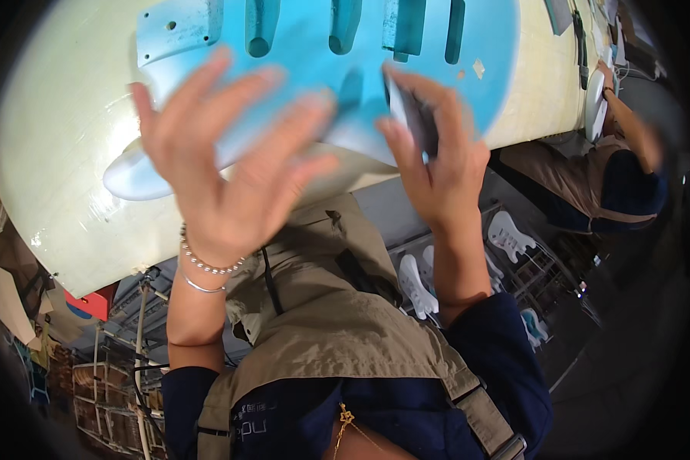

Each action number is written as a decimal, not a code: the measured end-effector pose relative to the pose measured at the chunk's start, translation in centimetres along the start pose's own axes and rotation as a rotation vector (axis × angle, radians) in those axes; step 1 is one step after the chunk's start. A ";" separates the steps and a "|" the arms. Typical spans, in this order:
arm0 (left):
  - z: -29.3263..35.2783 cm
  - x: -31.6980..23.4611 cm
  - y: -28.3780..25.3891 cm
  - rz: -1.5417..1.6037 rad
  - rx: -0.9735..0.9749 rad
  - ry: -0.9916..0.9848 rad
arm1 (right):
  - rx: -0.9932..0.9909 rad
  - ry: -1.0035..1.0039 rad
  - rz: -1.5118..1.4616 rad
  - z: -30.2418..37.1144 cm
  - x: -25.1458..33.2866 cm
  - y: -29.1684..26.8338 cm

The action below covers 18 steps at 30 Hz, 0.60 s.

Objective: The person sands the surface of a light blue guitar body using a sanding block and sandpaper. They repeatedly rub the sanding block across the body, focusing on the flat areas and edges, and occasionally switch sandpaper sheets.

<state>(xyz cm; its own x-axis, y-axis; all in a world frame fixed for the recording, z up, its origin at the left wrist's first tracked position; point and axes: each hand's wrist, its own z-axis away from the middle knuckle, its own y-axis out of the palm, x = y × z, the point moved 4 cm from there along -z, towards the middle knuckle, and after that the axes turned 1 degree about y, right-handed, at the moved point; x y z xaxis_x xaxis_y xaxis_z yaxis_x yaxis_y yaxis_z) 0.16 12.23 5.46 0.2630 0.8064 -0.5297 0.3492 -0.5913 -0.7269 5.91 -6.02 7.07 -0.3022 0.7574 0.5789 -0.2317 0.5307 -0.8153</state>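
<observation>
A glossy guitar body [295, 31], turquoise in the middle and fading to white at its rim, lies on the table before me, several cavities cut into it. Over its near left part hovers my left hand [211, 157], fingers spread and smeared by motion, with nothing in it. My right hand [448, 165] curls its thumb and fingers round a thin dark-and-pale pad [418, 126] at the near edge of the body. The kind of pad is hard to make out, and my fingers partly hide it. A white horn [134, 176] of the body juts out beside my left wrist.
The cream table [61, 146] curves round the body. At right, another person [602, 184] works with a hand on a white piece [595, 107]. Below hang white guitar bodies [508, 236] on a rack. A metal rack [103, 383] and a red object [96, 304] are at lower left.
</observation>
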 end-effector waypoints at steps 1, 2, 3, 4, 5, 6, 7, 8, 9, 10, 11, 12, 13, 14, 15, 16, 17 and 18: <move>0.0 0.8 -0.1 -0.043 0.009 -0.057 | -0.111 -0.095 0.097 -0.8 0.0 0.6; 0.0 1.6 -0.1 -0.085 0.018 -0.114 | -0.221 -0.191 0.194 -1.8 -0.4 1.3; 0.2 2.3 0.2 -0.126 0.028 -0.170 | -0.331 -0.289 0.291 -2.3 -0.5 1.9; 0.5 2.8 0.4 -0.152 0.023 -0.206 | -0.353 -0.292 0.339 -2.7 -0.7 2.9; 0.7 3.2 0.7 -0.174 0.017 -0.236 | -0.381 -0.294 0.391 -2.8 -1.0 3.8; 0.9 3.7 1.1 -0.194 0.012 -0.265 | -0.409 -0.295 0.444 -2.7 -1.2 4.2; 1.2 4.0 1.3 -0.206 -0.003 -0.262 | -0.367 -0.270 0.423 -2.3 -1.0 4.4; 1.2 4.1 1.5 -0.210 -0.005 -0.269 | -0.364 -0.255 0.425 -2.3 -1.0 4.4; 1.1 3.9 1.7 -0.215 -0.007 -0.275 | -0.362 -0.240 0.427 -2.3 -1.0 4.3; 0.9 3.8 1.9 -0.217 -0.009 -0.276 | -0.364 -0.221 0.431 -2.3 -1.0 4.2; 0.8 3.7 1.9 -0.219 -0.008 -0.282 | -0.360 -0.210 0.417 -2.5 -1.1 4.3; 0.7 3.6 2.0 -0.221 -0.008 -0.287 | -0.382 -0.234 0.442 -3.3 -1.3 4.4; 0.7 3.5 2.0 -0.225 -0.007 -0.292 | -0.404 -0.257 0.465 -4.5 -1.4 4.5; 0.8 3.4 2.0 -0.224 -0.006 -0.291 | -0.426 -0.280 0.488 -5.1 -1.5 4.4; 0.8 3.4 2.0 -0.223 -0.005 -0.289 | -0.348 -0.247 0.536 -5.1 -1.5 4.5; 0.7 3.5 1.9 -0.227 -0.009 -0.285 | -0.324 -0.224 0.526 -4.4 -1.3 4.4; 0.8 3.6 2.0 -0.227 -0.008 -0.292 | -0.299 -0.205 0.517 -3.2 -0.9 4.4; 0.9 3.6 2.1 -0.227 -0.007 -0.299 | -0.273 -0.187 0.508 -2.8 -0.9 4.5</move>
<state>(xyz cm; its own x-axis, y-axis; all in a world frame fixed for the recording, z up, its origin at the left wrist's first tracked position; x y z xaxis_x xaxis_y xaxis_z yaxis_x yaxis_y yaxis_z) 1.05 13.87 1.68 -0.0958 0.8828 -0.4599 0.3749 -0.3960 -0.8382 7.67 -3.24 2.88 -0.4755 0.8752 0.0886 0.2226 0.2172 -0.9504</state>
